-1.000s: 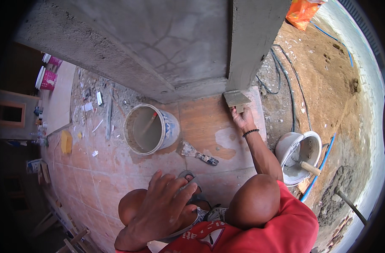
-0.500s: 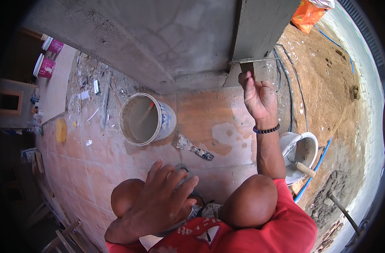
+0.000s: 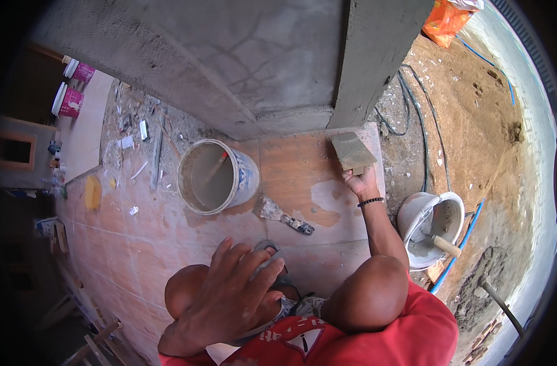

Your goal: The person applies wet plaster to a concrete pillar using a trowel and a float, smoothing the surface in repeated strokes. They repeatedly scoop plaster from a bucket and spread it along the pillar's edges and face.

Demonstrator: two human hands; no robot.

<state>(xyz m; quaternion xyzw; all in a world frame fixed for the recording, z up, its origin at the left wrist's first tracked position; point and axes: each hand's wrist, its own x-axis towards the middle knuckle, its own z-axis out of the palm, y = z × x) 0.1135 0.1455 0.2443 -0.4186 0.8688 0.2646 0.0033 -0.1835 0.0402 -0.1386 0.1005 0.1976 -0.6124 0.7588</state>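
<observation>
My right hand point(image 3: 362, 182), with a dark beaded bracelet at the wrist, grips a plastering float point(image 3: 353, 150) from below. The float's flat grey face is turned up, and a thin smear of mortar seems to cover it. It sits just in front of the foot of a grey plastered pillar point(image 3: 376, 55), apart from it. My left hand point(image 3: 239, 283) hovers near my left knee, fingers spread and holding nothing. Between my hands and the wall, a scraper point(image 3: 284, 215) with a stained handle lies on the tiled floor.
A white bucket point(image 3: 245, 183) of greyish water with a red-tipped tool stands left of the scraper. To the right is a second bucket point(image 3: 422, 250) holding a wooden-handled tool. Cables and a blue pipe point(image 3: 455, 259) cross the sandy ground. Debris lies at left, near a yellow block point(image 3: 92, 193).
My right hand has come down and back from the pillar, bringing the float away from its surface and turning its face up. My left hand has hardly moved.
</observation>
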